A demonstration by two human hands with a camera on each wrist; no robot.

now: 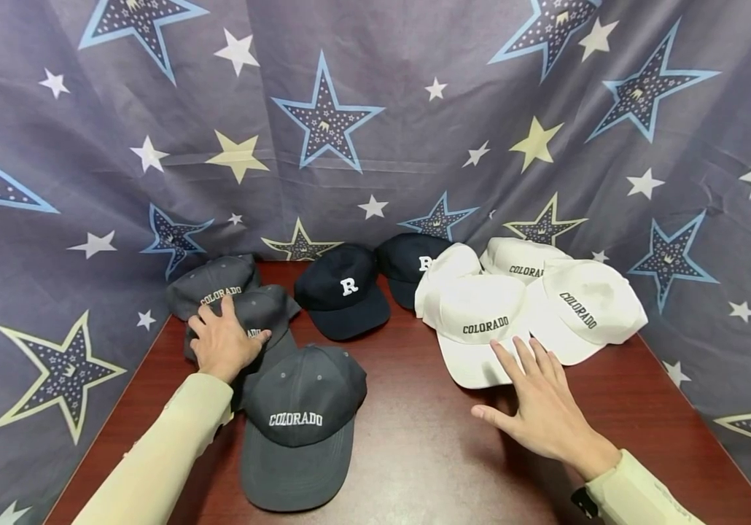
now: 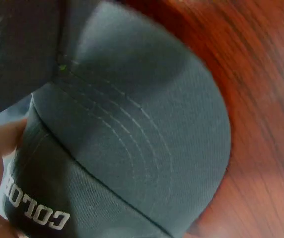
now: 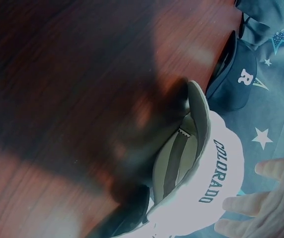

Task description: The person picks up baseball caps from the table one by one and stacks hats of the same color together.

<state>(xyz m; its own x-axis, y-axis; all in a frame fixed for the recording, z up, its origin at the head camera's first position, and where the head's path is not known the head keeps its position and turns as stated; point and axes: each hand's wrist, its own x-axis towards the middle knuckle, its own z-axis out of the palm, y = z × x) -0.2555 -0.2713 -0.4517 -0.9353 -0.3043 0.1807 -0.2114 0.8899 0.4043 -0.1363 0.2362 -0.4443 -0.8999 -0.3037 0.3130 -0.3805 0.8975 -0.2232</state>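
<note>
My left hand (image 1: 223, 343) rests on the crown of a dark grey cap (image 1: 272, 310), fingers spread and thumb out over its white lettering. The left wrist view shows that cap's stitched brim (image 2: 172, 114), with part of the hand at the left edge. Another grey COLORADO cap (image 1: 306, 390) lies in front, and a third grey cap (image 1: 214, 275) sits behind. My right hand (image 1: 542, 408) is spread, its fingertips right at the brim of a white COLORADO cap (image 1: 480, 302). In the right wrist view, fingers (image 3: 248, 203) reach toward that white cap's lettering.
Two navy caps with a white R, one at left (image 1: 339, 281) and one at right (image 1: 405, 262), sit at the back centre. Several other white caps (image 1: 601, 292) overlap at the right. A star-patterned cloth (image 1: 323, 189) hangs behind the red-brown table (image 1: 415, 452).
</note>
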